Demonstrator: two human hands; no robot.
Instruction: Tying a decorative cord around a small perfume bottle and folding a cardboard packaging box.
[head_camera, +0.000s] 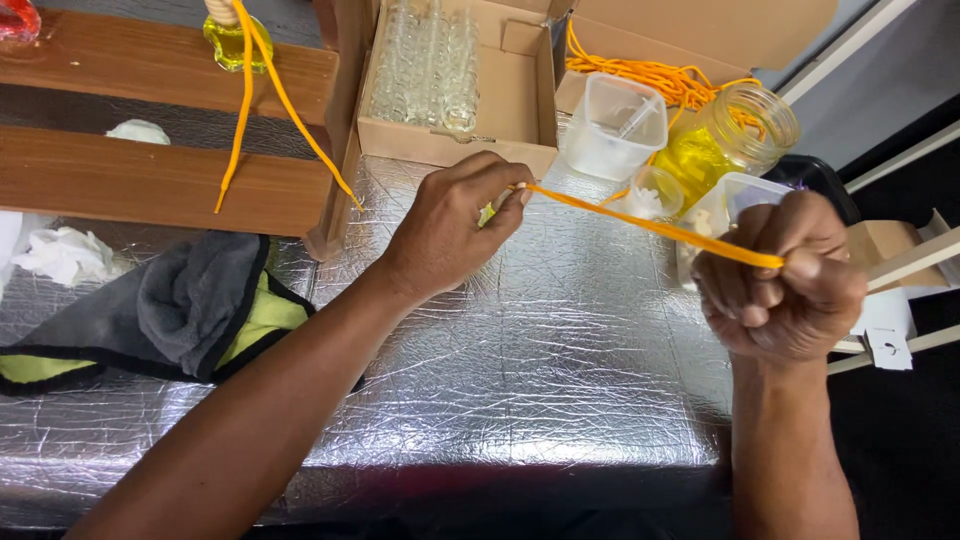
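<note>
Grey cloth (190, 300), cardboard box (520, 100) w/ glass bottles (425, 60)

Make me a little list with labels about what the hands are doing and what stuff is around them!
Left hand: pinches one end of an orange cord
Right hand: fist closed around the cord's other end
Cord: pulled straight between both hands
Surface: crinkled silver foil table
Behind the hands: cardboard box of small glass bottles, glass jar with yellow liquid, clear plastic tub
Left side: grey and yellow cloth, wooden rack

open brown cardboard box (520, 90), top centre
</note>
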